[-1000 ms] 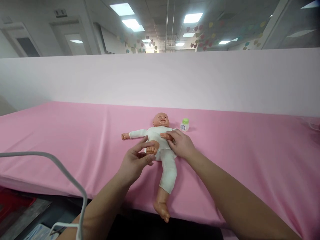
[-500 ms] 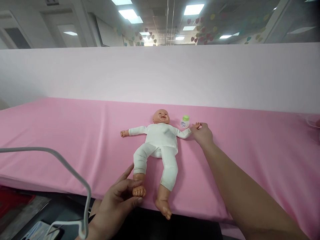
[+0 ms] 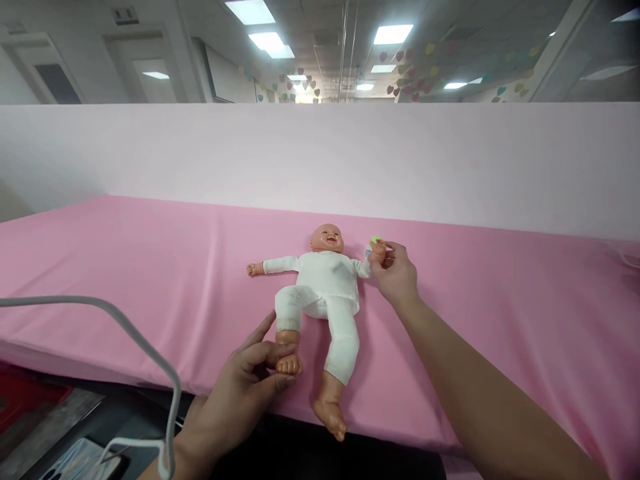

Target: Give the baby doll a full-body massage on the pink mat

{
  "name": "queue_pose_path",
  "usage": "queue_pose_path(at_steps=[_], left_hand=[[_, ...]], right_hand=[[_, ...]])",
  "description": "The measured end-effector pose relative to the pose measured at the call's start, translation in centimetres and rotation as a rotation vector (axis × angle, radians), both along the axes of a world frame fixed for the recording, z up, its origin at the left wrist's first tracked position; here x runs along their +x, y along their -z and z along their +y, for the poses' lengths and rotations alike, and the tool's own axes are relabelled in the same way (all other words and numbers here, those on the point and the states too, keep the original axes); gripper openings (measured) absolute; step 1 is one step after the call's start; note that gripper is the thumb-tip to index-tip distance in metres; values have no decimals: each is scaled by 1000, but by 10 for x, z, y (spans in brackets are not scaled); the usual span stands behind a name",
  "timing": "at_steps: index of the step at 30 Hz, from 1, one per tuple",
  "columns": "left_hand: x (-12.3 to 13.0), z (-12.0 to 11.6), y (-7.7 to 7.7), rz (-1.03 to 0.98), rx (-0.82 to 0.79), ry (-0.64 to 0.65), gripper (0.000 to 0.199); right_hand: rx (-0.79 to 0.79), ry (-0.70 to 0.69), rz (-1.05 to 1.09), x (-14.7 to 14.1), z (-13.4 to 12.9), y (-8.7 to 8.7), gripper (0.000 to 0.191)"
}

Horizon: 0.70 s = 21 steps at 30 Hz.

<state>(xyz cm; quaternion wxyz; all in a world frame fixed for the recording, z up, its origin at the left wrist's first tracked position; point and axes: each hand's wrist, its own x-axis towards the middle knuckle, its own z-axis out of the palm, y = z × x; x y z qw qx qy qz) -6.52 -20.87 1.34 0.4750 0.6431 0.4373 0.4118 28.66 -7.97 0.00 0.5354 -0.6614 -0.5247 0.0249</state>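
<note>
A baby doll [image 3: 327, 277] in a white top and trousers lies face up on the pink sheet [image 3: 200, 267], its head away from me. My left hand [image 3: 250, 380] is closed round the doll's foot on the left, and that knee is bent. At the right, my right hand [image 3: 397, 270] grips the doll's hand, lifted off the sheet with the arm bent. Just behind it stands a small bottle [image 3: 369, 253] with a green cap, mostly covered by the doll's hand. The doll's other arm and other leg lie stretched out on the sheet.
A white wall panel [image 3: 320, 160] runs along the sheet's far side. A grey cable [image 3: 135, 333] loops across the lower left. A phone-like item with a patterned face [image 3: 83, 460] lies below it. A clear object [image 3: 629, 259] sits at the right edge.
The doll's hand in my right hand has moved up and inward, now in front of the bottle. My left hand has pushed the doll's foot slightly up, bending the knee more.
</note>
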Motion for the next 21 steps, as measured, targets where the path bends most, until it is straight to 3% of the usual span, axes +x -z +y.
queue_pose_path(at_steps=[3,6,11,17,21], left_hand=[[13,13,-12,-43,59,7,26],[29,27,-19,-78,107,16,24],[53,49,-23,-170,45,40,29],[74,70,-29,-256,-23,96,33],[73,65,-32,-207,-33,54,31]], right_hand=[[101,-193,-233,-29,-7,-2,35],[73,-357,-432,-45,-9,2,27],[13,-423,-606,-49,-6,4,25],[-47,-453,-629,-50,-5,3,25],[-7,-456,-451,-48,-5,7,26]])
